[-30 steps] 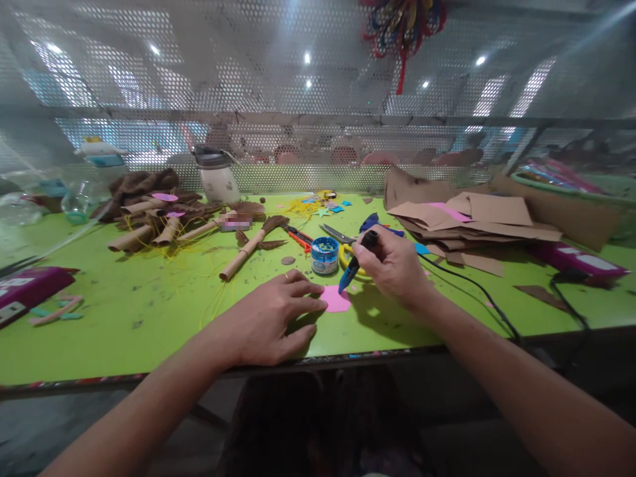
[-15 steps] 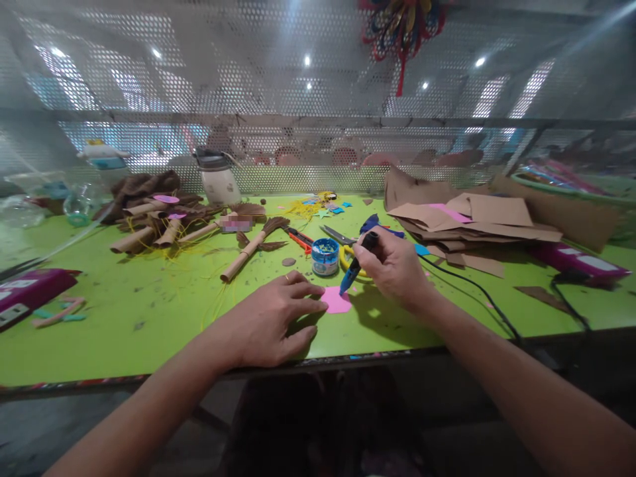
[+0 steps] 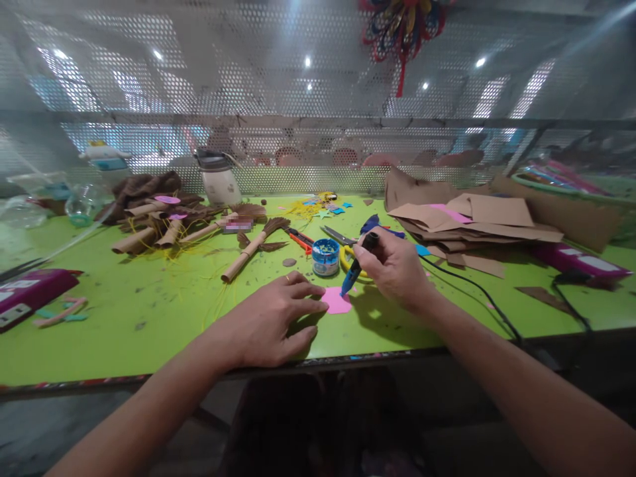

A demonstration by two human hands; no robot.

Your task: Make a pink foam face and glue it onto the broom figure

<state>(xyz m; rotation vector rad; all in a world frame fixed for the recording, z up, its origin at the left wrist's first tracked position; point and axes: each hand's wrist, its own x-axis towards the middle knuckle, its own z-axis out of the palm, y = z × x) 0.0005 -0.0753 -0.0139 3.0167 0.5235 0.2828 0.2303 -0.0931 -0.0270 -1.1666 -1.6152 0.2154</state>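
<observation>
A small pink paper piece (image 3: 336, 302) with cut corners lies flat near the table's front edge. My left hand (image 3: 275, 318) rests beside it, fingers spread, with fingertips on its left edge. In my right hand (image 3: 397, 265) is a blue marker (image 3: 352, 277) with a dark end, its tip touching the paper's right part. Just behind the paper stands a small round tub (image 3: 325, 257) with a blue rim. Scissors with yellow handles (image 3: 345, 257) lie next to the tub, partly behind my right hand. A red utility knife (image 3: 301, 241) is to the tub's left.
Rolled brown paper broom shapes (image 3: 243, 257) with yellow strings lie at the left. Brown paper sheets (image 3: 477, 222) are stacked at the right, near a black cable (image 3: 472, 291). A lidded white jar (image 3: 219, 182) stands before the perforated metal screen (image 3: 308, 146). Purple boxes lie on both sides.
The marker's tip has shifted very slightly on the pink paper. My left hand stays in place, and the other things on the table look the same.
</observation>
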